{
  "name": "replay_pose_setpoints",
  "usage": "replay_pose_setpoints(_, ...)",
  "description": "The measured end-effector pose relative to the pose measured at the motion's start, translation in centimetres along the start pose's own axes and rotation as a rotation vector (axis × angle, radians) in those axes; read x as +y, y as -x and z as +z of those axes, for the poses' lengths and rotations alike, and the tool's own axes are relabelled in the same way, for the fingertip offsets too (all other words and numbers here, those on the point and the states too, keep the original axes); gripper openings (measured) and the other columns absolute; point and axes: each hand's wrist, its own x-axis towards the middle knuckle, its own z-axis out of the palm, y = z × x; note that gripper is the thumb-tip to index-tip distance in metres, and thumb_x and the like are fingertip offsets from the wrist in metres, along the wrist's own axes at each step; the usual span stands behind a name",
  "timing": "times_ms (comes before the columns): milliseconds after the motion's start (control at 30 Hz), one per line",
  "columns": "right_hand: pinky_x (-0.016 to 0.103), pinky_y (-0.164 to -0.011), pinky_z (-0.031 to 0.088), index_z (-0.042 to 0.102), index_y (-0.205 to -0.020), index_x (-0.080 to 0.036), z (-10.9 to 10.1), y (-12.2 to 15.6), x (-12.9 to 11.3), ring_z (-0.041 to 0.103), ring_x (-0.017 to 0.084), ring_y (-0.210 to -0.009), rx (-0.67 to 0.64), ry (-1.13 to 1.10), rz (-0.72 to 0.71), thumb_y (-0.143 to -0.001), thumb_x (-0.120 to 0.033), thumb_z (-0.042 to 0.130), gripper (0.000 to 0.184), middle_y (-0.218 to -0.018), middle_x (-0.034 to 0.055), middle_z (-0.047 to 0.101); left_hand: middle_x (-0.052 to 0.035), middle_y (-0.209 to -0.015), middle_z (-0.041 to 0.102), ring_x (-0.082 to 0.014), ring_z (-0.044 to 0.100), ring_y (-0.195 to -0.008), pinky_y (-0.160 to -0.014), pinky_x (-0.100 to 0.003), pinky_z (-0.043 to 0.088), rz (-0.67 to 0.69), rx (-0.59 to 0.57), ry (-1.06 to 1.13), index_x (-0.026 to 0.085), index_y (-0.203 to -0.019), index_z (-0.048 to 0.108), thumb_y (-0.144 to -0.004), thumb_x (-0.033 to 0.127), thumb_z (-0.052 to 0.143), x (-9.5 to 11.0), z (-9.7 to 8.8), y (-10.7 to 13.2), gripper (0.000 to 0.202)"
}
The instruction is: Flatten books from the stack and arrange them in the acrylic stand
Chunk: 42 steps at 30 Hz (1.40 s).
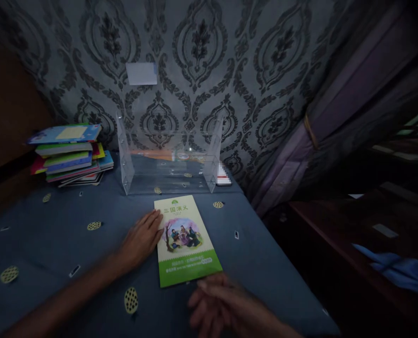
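Observation:
A thin book [188, 234] with a cream and green cover, Chinese characters and a round picture of seated figures lies closed on the blue patterned tablecloth [99, 253]. My left hand [142, 241] rests by its left edge, fingers stretched out and the tips touching the cover's side. Just below the book's lower right corner is my right hand [223, 305], somewhat blurred, its fingers loosely bent and apart. Nothing shows in its grasp. Whether it touches the corner, I cannot tell.
Behind the book stands a clear acrylic rack [166, 180]. A stack of books [70, 155] sits at the back left. A small white item [223, 177], partly pixelated, lies right of the rack. A wall switch plate [141, 73] and a tied purple curtain [300, 141] are beyond.

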Motion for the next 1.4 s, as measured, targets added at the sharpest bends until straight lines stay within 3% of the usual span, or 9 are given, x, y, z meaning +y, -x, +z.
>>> replay_pose_setpoints(67,0.028,-0.058,0.055,0.073,-0.089,-0.013,-0.5,-0.8,-1.3,0.072,0.020,-0.069,0.186,0.295,-0.272,-0.085,-0.057,0.059,0.047,-0.080,0.0106,0.075,-0.0130,-0.142,0.055,-0.0243,0.050,-0.133,-0.107,-0.041,0.046,-0.013,-0.006,-0.012,0.014,-0.137,0.051,-0.104,0.037,0.030,0.0,0.2,0.3,0.045)
replay_pose_setpoints(133,0.038,-0.082,0.057,0.074,-0.098,-0.017,-1.5,-1.9,-2.5,0.071,0.026,-0.094,0.413,0.645,-0.578,-0.090,-0.050,0.055,0.039,-0.099,0.0121,0.075,-0.0126,-0.143,0.055,-0.0236,0.050,-0.134,-0.108,-0.040,0.045,-0.026,-0.019,-0.017,0.015,-0.137,0.051,-0.104,0.037,0.030,0.1,0.2,0.2,0.045)
replay_pose_setpoints(167,0.044,-0.095,0.053,0.073,-0.106,-0.019,-2.1,-2.5,-3.0,0.067,0.028,-0.108,0.495,0.805,-0.700,-0.091,-0.046,0.055,0.036,-0.111,0.0131,0.073,-0.0127,-0.143,0.055,-0.0235,0.049,-0.134,-0.108,-0.040,0.045,-0.027,-0.023,-0.016,0.015,-0.137,0.051,-0.104,0.036,0.030,0.1,0.2,0.2,0.045)
replay_pose_setpoints(233,0.053,-0.110,0.041,0.067,-0.122,-0.020,-3.3,-4.1,-3.1,0.052,0.032,-0.131,0.569,1.036,-0.803,-0.091,-0.041,0.055,0.040,-0.137,0.0145,0.060,-0.0132,-0.143,0.054,-0.0234,0.049,-0.135,-0.109,-0.040,0.044,-0.021,-0.031,-0.007,0.014,-0.137,0.051,-0.104,0.035,0.030,0.1,0.1,0.0,0.045)
replay_pose_setpoints(333,0.054,-0.115,0.035,0.057,-0.136,-0.019,-4.6,-6.4,-2.1,0.038,0.033,-0.142,0.566,1.144,-0.760,-0.092,-0.038,0.053,0.048,-0.153,0.0145,0.042,-0.0146,-0.145,0.053,-0.0238,0.048,-0.135,-0.109,-0.040,0.045,-0.012,-0.041,0.008,0.013,-0.138,0.050,-0.103,0.034,0.030,0.0,0.0,-0.3,0.045)
replay_pose_setpoints(467,0.055,-0.120,0.026,0.050,-0.143,-0.019,-5.2,-7.9,-1.1,0.027,0.032,-0.147,0.528,1.153,-0.713,-0.093,-0.037,0.050,0.053,-0.158,0.0120,0.033,-0.0167,-0.145,0.051,-0.0250,0.047,-0.136,-0.110,-0.043,0.045,-0.025,-0.052,0.035,0.012,-0.139,0.048,-0.103,0.034,0.029,-0.3,0.2,-0.8,0.046)
replay_pose_setpoints(700,0.055,-0.120,0.025,0.047,-0.145,-0.018,-5.2,-8.0,-1.2,0.024,0.032,-0.148,0.516,1.149,-0.705,-0.095,-0.038,0.048,0.054,-0.159,0.0125,0.032,-0.0157,-0.146,0.051,-0.0259,0.043,-0.139,-0.112,-0.044,0.042,-0.034,-0.064,0.058,0.013,-0.140,0.047,-0.101,0.033,0.033,-1.1,0.6,-2.1,0.045)
replay_pose_setpoints(933,0.054,-0.121,0.024,0.045,-0.147,-0.014,-5.6,-8.3,-2.0,0.024,0.030,-0.149,0.493,1.216,-0.688,-0.096,-0.040,0.045,0.057,-0.159,0.0138,0.031,-0.0163,-0.144,0.053,-0.0260,0.048,-0.136,-0.110,-0.044,0.043,-0.050,-0.049,0.035,0.013,-0.138,0.049,-0.101,0.031,0.034,-1.5,1.0,-2.6,0.044)
replay_pose_setpoints(1400,0.047,-0.121,0.027,0.044,-0.147,-0.014,-8.0,-13.1,-5.4,0.032,0.028,-0.146,0.502,1.242,-0.712,-0.095,-0.037,0.044,0.057,-0.157,0.0125,0.037,-0.0166,-0.142,0.054,-0.0275,0.049,-0.135,-0.110,-0.048,0.043,-0.035,-0.017,0.043,0.013,-0.138,0.049,-0.100,0.030,0.033,-1.5,1.2,-2.7,0.044)
